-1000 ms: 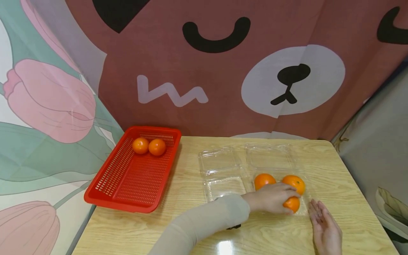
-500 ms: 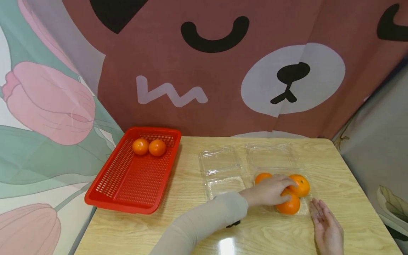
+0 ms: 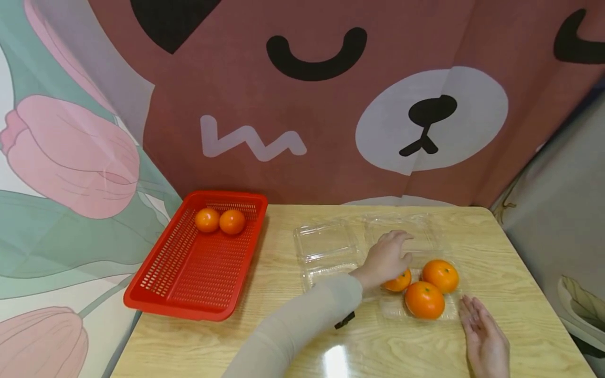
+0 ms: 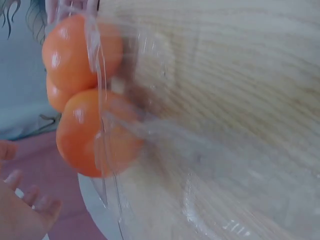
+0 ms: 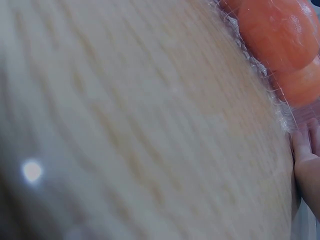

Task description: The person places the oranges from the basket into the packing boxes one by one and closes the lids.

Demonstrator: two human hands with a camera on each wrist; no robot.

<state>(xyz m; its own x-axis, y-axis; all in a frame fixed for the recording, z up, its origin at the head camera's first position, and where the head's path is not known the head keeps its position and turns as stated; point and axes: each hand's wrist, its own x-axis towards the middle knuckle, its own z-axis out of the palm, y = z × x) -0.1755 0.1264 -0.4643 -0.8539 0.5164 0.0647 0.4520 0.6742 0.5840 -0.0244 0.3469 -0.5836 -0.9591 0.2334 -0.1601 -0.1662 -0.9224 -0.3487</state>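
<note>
Three oranges sit together in a clear plastic clamshell box (image 3: 392, 311) on the right of the table: a front one (image 3: 425, 300), a rear right one (image 3: 440, 276) and a left one (image 3: 398, 281) partly covered by my left hand (image 3: 385, 257). That hand is raised over the box near its hinge, fingers loosely spread and holding nothing; the left wrist view shows its fingers (image 4: 31, 196) apart from the oranges. My right hand (image 3: 485, 336) rests on its edge by the box's right side, palm turned inward, fingers (image 5: 302, 142) straight at the clear rim.
A red plastic basket (image 3: 203, 278) stands at the left with two oranges (image 3: 219, 221) at its back end. Between basket and filled box lies a second clear clamshell (image 3: 326, 241), lid folded back, partly behind my left forearm. A printed curtain (image 3: 283, 178) hangs behind the table.
My left hand has let go of the oranges and moved up and left, off the front and rear ones. The oranges have shifted slightly in the box. The right hand stays put.
</note>
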